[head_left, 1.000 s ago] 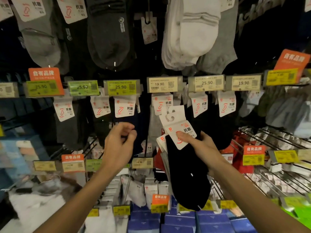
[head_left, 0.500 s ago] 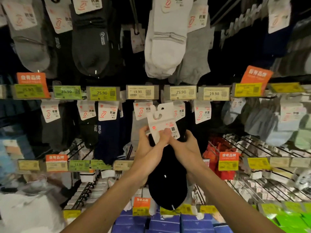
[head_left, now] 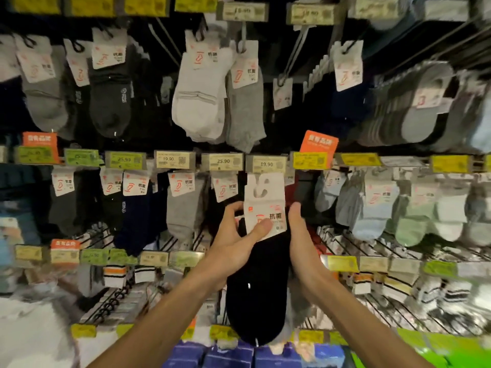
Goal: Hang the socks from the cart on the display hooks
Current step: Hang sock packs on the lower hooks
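The black socks (head_left: 259, 288) hang low in the middle of the wall. Their white header card (head_left: 264, 205) is raised so that its hook-shaped cutout sits just under the 19.90 price tag (head_left: 266, 163) of the middle row. Our left hand (head_left: 236, 243) pinches the card — thumb laid across its printed lower part, fingers curled behind its left edge. Our right hand (head_left: 303, 245) stands with fingers straight along the card's right edge, seemingly steadying it and gripping nothing that we can see; its thumb is hidden. The hook itself is hidden behind the tag and the card, so we cannot tell whether the cutout has caught on it. We judge this pair to be at the threading step: lined up with its slot, not plainly hung.

Around it the display looks largely stocked. The same row carries a grey pair (head_left: 183, 208) and a navy pair (head_left: 135, 216) to the left and a pale blue pair (head_left: 372, 221) to the right. The row above holds white socks (head_left: 199, 96). Lower right, several bare wire hooks (head_left: 353, 248) stand out — room for more stock, perhaps. The cart cannot be made out in this view, so we do not know how many pairs remain there. What is left for this pair, as we judge it, is to seat the cutout, let go, and let the socks drop straight.
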